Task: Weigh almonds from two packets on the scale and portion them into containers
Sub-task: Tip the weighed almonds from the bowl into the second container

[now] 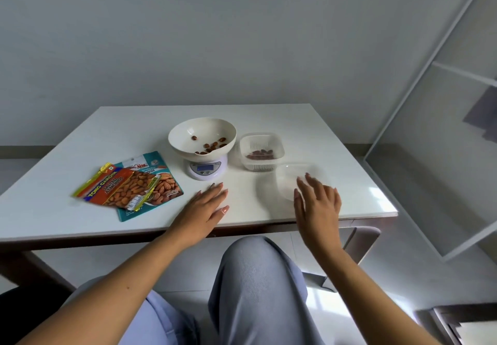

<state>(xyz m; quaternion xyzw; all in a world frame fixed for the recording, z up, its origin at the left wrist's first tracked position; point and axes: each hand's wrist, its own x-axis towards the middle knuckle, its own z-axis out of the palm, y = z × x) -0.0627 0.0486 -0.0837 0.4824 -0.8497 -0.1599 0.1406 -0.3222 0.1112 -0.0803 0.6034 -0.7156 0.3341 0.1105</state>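
- Hands: left hand laid flat on table, fingers together, empty; right hand hovering, fingers spread, at clear container; a nudge could slide it.
- Packets: stacked left, well apart.
- Scale: bowl holding few almonds, perched; tipping judged possible.
- Basket container: portion inside.

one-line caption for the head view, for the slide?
Almonds in the scale's bowl and the clear container; left hand flat on the table, right hand open at an empty tub.

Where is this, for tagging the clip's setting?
Probably a home room: a glossy white table against a bare grey wall, a small white digital kitchen scale, and white open shelving.
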